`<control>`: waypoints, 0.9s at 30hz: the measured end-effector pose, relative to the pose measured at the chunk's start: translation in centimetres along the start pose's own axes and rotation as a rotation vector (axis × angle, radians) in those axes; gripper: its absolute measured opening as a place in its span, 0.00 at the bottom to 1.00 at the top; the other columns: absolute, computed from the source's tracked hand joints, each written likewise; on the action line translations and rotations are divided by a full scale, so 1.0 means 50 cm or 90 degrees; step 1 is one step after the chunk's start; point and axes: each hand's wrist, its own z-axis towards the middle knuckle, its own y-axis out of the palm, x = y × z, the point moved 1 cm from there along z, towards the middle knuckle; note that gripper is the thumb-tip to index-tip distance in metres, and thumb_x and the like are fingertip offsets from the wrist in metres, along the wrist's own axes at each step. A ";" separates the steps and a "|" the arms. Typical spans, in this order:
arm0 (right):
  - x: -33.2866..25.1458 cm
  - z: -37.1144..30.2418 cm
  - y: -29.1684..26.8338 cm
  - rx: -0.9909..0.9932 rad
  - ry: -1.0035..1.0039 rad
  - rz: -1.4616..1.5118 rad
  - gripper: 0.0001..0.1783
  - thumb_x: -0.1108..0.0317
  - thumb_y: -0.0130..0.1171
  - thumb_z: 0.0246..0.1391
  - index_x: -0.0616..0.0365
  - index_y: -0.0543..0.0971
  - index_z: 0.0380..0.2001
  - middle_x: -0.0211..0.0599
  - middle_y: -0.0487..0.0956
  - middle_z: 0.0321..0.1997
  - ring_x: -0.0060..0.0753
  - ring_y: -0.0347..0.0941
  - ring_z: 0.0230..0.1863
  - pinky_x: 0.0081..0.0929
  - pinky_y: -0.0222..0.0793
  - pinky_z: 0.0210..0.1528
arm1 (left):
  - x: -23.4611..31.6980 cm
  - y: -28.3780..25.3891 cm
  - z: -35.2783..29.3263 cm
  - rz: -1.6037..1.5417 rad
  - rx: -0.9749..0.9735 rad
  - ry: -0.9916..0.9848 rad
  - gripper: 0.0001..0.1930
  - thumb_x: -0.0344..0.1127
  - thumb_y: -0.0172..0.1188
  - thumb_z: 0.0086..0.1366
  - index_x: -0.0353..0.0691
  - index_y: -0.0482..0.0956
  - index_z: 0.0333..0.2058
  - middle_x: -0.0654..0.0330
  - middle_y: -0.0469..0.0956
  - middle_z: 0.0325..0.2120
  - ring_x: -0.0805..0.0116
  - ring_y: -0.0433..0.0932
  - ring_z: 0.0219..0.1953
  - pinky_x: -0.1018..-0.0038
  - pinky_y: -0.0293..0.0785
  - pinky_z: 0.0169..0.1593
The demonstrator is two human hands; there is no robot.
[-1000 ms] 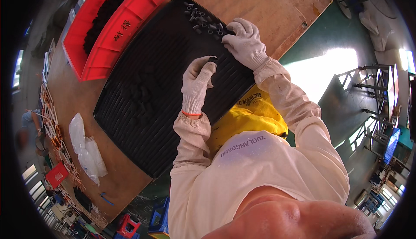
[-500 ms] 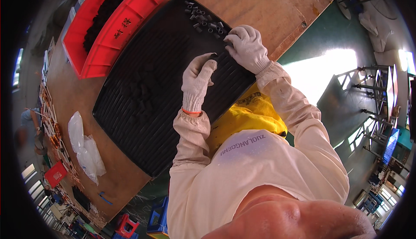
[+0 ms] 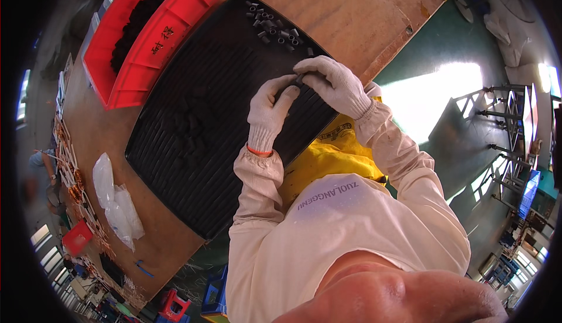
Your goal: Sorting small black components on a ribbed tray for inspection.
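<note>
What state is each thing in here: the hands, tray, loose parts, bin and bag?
left hand: gloved, fingers pinching a small dark part
right hand: gloved, fingers on the same part
black ribbed tray: flat on the wooden table
small dark cylinders: loose, heaped at the tray's far corner
red bin: open, filled with dark parts
clear plastic bag: crumpled, lying beside the tray

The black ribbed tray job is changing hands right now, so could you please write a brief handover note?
Left hand: gloved, fingertips on a small dark cylinder, over the black ribbed tray.
Right hand: gloved, pinching the same piece from the other side.
Things: a loose pile of cylinders lies at the tray's far corner; a red bin of dark parts stands beside the tray.
Done: some dark pieces seem to lie mid-tray, hard to make out.
Left: the loose pile is unsorted.
</note>
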 end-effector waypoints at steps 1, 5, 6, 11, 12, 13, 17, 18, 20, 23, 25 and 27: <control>-0.010 -0.002 0.001 0.002 0.103 0.014 0.09 0.70 0.60 0.61 0.51 0.82 0.44 0.37 0.81 0.45 0.39 0.79 0.46 0.29 0.78 0.49 | -0.002 -0.002 0.000 0.001 -0.013 -0.002 0.15 0.37 0.66 0.65 0.42 0.83 0.50 0.66 0.81 0.32 0.83 0.73 0.25 0.85 0.70 0.28; -0.022 -0.003 0.000 -0.032 0.241 0.037 0.07 0.70 0.60 0.61 0.53 0.81 0.43 0.37 0.80 0.46 0.39 0.78 0.47 0.28 0.77 0.51 | 0.007 -0.001 -0.005 0.025 -0.002 -0.035 0.16 0.38 0.66 0.65 0.41 0.83 0.50 0.65 0.82 0.34 0.82 0.74 0.26 0.85 0.71 0.28; -0.016 -0.005 0.001 -0.033 0.238 0.040 0.07 0.70 0.60 0.61 0.53 0.81 0.43 0.37 0.80 0.46 0.39 0.78 0.47 0.28 0.77 0.51 | 0.005 0.002 -0.005 -0.002 -0.004 -0.033 0.16 0.38 0.66 0.65 0.41 0.83 0.50 0.64 0.83 0.35 0.82 0.75 0.26 0.85 0.72 0.29; 0.002 -0.009 0.002 -0.057 0.018 -0.119 0.09 0.65 0.55 0.65 0.53 0.81 0.44 0.36 0.79 0.48 0.40 0.77 0.49 0.30 0.75 0.53 | 0.019 -0.003 -0.006 0.016 -0.006 -0.038 0.15 0.38 0.65 0.66 0.41 0.83 0.50 0.63 0.84 0.38 0.82 0.77 0.28 0.85 0.72 0.29; 0.002 -0.009 0.000 -0.057 0.015 -0.116 0.09 0.65 0.55 0.65 0.53 0.81 0.44 0.36 0.79 0.48 0.40 0.77 0.49 0.30 0.75 0.53 | 0.016 -0.005 -0.007 0.001 -0.008 -0.033 0.15 0.36 0.65 0.66 0.39 0.83 0.49 0.62 0.84 0.37 0.81 0.77 0.30 0.84 0.73 0.31; 0.001 -0.009 -0.003 -0.062 0.019 -0.112 0.10 0.66 0.55 0.65 0.53 0.81 0.45 0.37 0.78 0.49 0.40 0.77 0.50 0.30 0.75 0.54 | 0.013 -0.006 -0.007 -0.013 -0.011 -0.028 0.14 0.35 0.65 0.66 0.38 0.83 0.49 0.62 0.84 0.37 0.80 0.78 0.32 0.83 0.73 0.32; 0.029 -0.011 -0.035 0.069 0.113 -0.065 0.12 0.62 0.58 0.62 0.50 0.83 0.45 0.37 0.79 0.50 0.40 0.77 0.51 0.32 0.74 0.54 | 0.032 -0.057 0.046 0.124 0.117 0.145 0.12 0.30 0.67 0.63 0.35 0.84 0.45 0.60 0.79 0.35 0.72 0.79 0.37 0.78 0.73 0.42; 0.048 -0.013 -0.039 0.103 0.168 -0.010 0.12 0.62 0.59 0.62 0.51 0.82 0.46 0.37 0.80 0.49 0.38 0.78 0.50 0.30 0.74 0.53 | 0.049 -0.083 0.067 0.151 0.175 0.162 0.11 0.30 0.67 0.62 0.37 0.85 0.44 0.59 0.77 0.38 0.71 0.79 0.35 0.76 0.75 0.42; 0.076 -0.017 -0.039 0.170 0.206 0.001 0.12 0.63 0.60 0.61 0.53 0.82 0.46 0.36 0.80 0.47 0.35 0.78 0.47 0.27 0.73 0.51 | 0.060 -0.146 0.123 0.431 0.292 0.172 0.12 0.41 0.66 0.64 0.48 0.86 0.45 0.56 0.77 0.44 0.63 0.82 0.38 0.68 0.79 0.43; 0.092 -0.019 -0.021 0.218 0.209 0.034 0.12 0.64 0.60 0.61 0.55 0.82 0.45 0.36 0.80 0.46 0.33 0.78 0.44 0.25 0.73 0.49 | 0.057 -0.190 0.197 0.590 0.325 0.132 0.15 0.51 0.63 0.66 0.56 0.85 0.47 0.59 0.76 0.48 0.56 0.83 0.43 0.62 0.80 0.45; 0.098 -0.019 -0.022 0.225 0.207 0.041 0.12 0.64 0.60 0.61 0.55 0.82 0.45 0.36 0.80 0.46 0.33 0.78 0.44 0.25 0.73 0.49 | 0.057 -0.181 0.228 0.718 0.277 0.092 0.16 0.55 0.60 0.67 0.60 0.83 0.48 0.63 0.74 0.52 0.53 0.82 0.46 0.58 0.80 0.46; 0.102 -0.021 -0.026 0.233 0.208 0.046 0.11 0.65 0.59 0.61 0.56 0.82 0.44 0.37 0.80 0.46 0.32 0.78 0.44 0.25 0.74 0.49 | 0.062 -0.167 0.238 0.775 0.248 0.053 0.16 0.55 0.60 0.67 0.60 0.82 0.49 0.63 0.73 0.53 0.53 0.82 0.47 0.57 0.81 0.45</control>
